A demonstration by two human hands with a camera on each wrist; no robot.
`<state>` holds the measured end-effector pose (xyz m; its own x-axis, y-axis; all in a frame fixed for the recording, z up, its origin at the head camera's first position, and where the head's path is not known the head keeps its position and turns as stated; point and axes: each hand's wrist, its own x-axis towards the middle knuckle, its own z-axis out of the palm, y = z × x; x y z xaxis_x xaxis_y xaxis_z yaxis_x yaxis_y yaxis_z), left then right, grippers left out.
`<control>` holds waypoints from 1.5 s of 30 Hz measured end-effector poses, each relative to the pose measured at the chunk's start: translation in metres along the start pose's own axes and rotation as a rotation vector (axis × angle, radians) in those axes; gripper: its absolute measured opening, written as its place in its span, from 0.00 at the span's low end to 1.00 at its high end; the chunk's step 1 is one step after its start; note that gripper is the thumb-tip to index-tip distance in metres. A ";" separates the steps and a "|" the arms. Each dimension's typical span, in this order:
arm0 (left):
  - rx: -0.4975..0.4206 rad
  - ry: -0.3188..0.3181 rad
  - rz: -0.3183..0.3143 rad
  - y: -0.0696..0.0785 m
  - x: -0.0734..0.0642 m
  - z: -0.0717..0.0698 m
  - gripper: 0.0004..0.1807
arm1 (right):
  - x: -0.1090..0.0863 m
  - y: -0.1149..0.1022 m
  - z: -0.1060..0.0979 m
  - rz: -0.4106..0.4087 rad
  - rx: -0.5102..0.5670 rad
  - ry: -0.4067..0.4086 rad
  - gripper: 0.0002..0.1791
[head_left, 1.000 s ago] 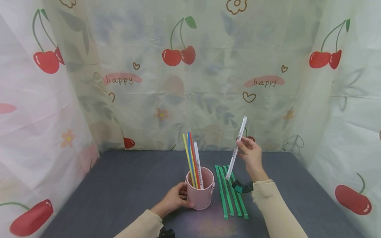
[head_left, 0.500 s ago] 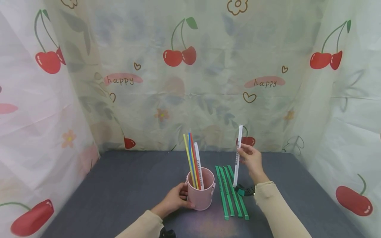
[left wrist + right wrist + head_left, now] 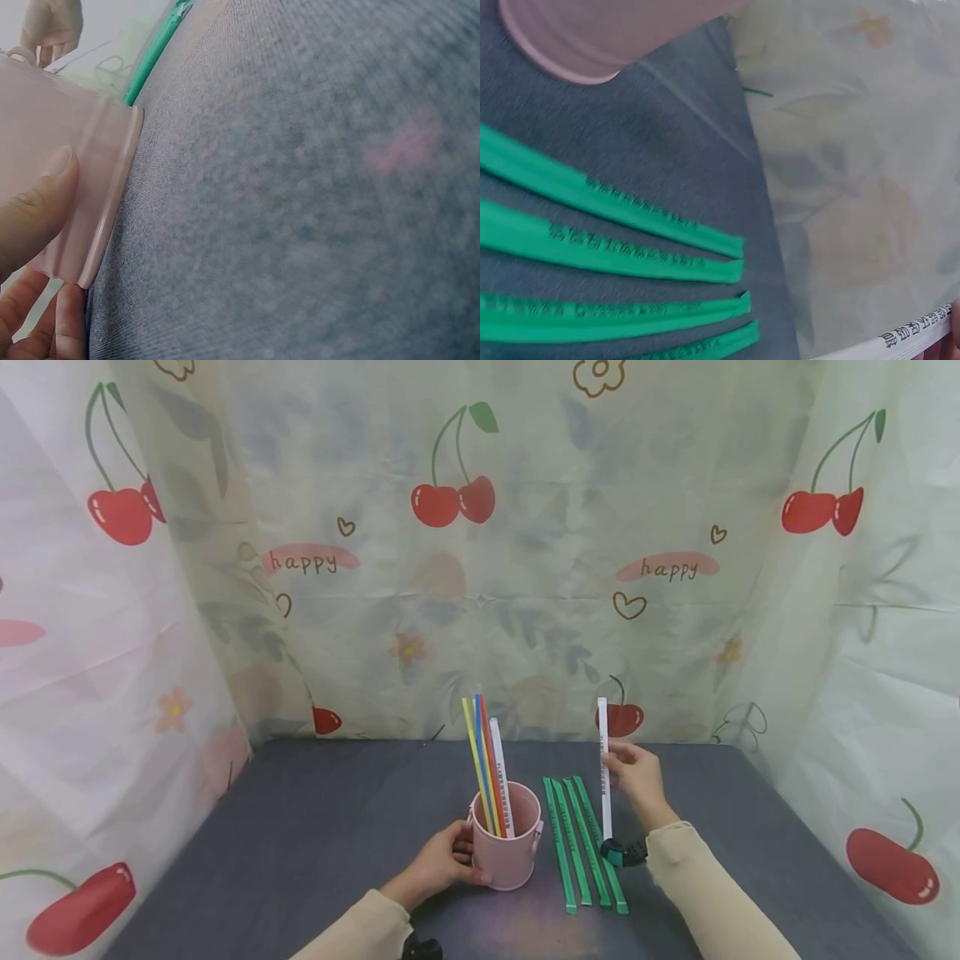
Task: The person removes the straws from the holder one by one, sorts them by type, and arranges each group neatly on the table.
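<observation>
My left hand (image 3: 442,864) holds the side of a small pink bucket (image 3: 504,864), its thumb in front in the left wrist view (image 3: 34,214). Yellow (image 3: 471,735), blue and red straws stand in the bucket beside a white paper-wrapped straw (image 3: 498,756). To the right, my right hand (image 3: 637,781) pinches another white wrapped straw (image 3: 602,727) by its middle. That straw is nearly upright, and its lower end is beside the black wrist device; whether it touches the table cannot be told. Several green wrapped straws (image 3: 564,860) lie side by side between the bucket and the right hand.
A dark grey cloth (image 3: 337,827) covers the table. Pale curtains (image 3: 525,635) printed with cherries and flowers hang at the back and both sides. The black wrist device (image 3: 622,852) hangs under the right wrist, above the rightmost green straws.
My right hand has lowered slightly, and its white straw has swung from a slant to nearly upright, right of the green straws. The left hand and bucket stay put.
</observation>
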<state>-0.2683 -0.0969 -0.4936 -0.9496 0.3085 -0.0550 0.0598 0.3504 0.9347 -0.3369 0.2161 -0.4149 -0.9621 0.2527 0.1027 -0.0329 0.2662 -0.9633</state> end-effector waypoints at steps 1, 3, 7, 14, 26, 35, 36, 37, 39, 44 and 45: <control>0.001 0.000 -0.001 0.000 0.000 0.000 0.37 | 0.000 0.002 0.000 0.000 -0.014 -0.004 0.18; -0.002 -0.001 -0.002 0.000 0.000 0.000 0.37 | 0.000 0.006 -0.001 0.002 -0.038 -0.013 0.17; -0.005 -0.004 -0.005 0.001 0.000 -0.001 0.37 | -0.001 0.010 -0.003 -0.001 -0.091 -0.032 0.17; -0.009 -0.006 0.003 0.000 0.001 -0.001 0.38 | -0.004 0.016 -0.007 0.028 -0.190 -0.108 0.18; -0.008 -0.010 0.014 -0.003 0.003 -0.002 0.38 | -0.003 0.033 -0.014 0.124 -0.228 -0.206 0.19; -0.001 -0.008 -0.001 -0.002 0.002 -0.001 0.38 | -0.004 0.039 -0.015 0.166 -0.242 -0.239 0.20; -0.003 -0.008 -0.001 -0.002 0.002 -0.001 0.38 | -0.004 0.040 -0.015 0.168 -0.244 -0.240 0.20; -0.004 -0.008 -0.003 -0.001 0.002 -0.001 0.38 | -0.004 0.041 -0.014 0.171 -0.244 -0.241 0.20; -0.004 -0.007 -0.007 -0.001 0.002 -0.001 0.38 | -0.005 0.042 -0.014 0.175 -0.253 -0.246 0.19; -0.005 -0.004 -0.008 -0.001 0.001 0.000 0.38 | -0.005 0.047 -0.012 0.214 -0.266 -0.246 0.20; -0.004 -0.004 -0.006 -0.002 0.001 0.000 0.38 | -0.005 0.048 -0.012 0.222 -0.265 -0.247 0.19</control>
<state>-0.2696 -0.0974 -0.4951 -0.9489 0.3094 -0.0623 0.0523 0.3486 0.9358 -0.3301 0.2389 -0.4588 -0.9750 0.1091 -0.1934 0.2221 0.4685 -0.8551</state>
